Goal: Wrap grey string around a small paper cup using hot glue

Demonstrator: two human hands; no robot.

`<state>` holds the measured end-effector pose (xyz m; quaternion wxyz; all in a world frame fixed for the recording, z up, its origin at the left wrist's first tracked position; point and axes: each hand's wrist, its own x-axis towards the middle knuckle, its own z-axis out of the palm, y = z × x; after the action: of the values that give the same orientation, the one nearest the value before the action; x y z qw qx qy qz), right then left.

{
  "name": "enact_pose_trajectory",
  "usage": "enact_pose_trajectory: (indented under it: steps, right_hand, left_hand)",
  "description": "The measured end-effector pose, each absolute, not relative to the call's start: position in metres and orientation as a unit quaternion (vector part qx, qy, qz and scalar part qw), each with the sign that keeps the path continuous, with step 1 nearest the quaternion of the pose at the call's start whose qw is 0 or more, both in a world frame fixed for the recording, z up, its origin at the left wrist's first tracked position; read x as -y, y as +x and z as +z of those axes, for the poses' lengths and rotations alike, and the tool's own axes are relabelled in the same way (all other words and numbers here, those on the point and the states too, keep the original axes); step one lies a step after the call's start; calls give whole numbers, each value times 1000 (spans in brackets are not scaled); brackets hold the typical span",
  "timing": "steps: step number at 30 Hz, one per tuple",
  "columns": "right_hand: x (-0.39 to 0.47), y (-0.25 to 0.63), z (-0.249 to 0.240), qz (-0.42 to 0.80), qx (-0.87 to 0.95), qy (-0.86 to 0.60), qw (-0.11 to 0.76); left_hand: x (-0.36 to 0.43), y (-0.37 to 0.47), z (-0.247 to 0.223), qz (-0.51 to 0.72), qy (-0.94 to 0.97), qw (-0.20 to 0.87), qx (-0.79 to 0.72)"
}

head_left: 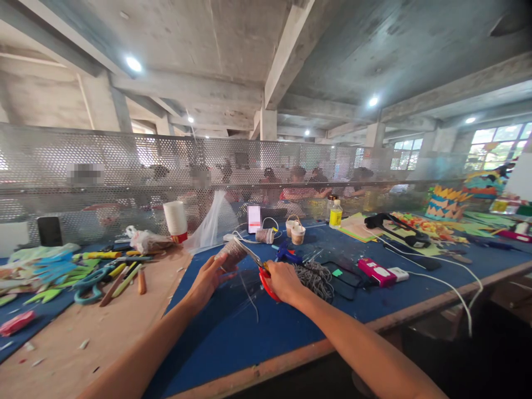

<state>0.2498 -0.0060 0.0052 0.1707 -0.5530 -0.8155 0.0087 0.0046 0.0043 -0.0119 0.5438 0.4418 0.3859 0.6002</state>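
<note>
- Red-handled scissors (264, 281), head view: right hand (286, 281) wrapped around handles, blades pointing up-left beside cord-wound cylinder (233, 255); contact unclear.
- Left hand (210, 281): fingers curved around cylinder's lower left, holding it above blue-topped desk (245, 352).

behind the desk (216, 357) we see a perforated screen (41, 152), concrete beams (286, 58), lit ceiling lamps (133, 64), and right-hand windows (496, 147).
</note>
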Motion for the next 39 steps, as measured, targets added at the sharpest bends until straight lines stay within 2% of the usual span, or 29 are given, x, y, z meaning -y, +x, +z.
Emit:
enact_pose_trajectory:
  steps: [4, 17, 29, 39]
  right_hand:
    - [6, 250, 7, 6, 817, -553, 164]
    - [3, 251, 2, 10, 815, -554, 169]
    - [12, 249, 13, 29, 809, -570, 138]
    - [10, 249, 10, 24, 808, -569, 154]
  left_hand:
    - [-4, 4, -12, 577, 414, 583, -396]
    - [3, 7, -5, 594, 481, 494, -415]
    - [2, 7, -6, 595, 488, 495, -405]
    - [3, 7, -5, 599, 481, 494, -408]
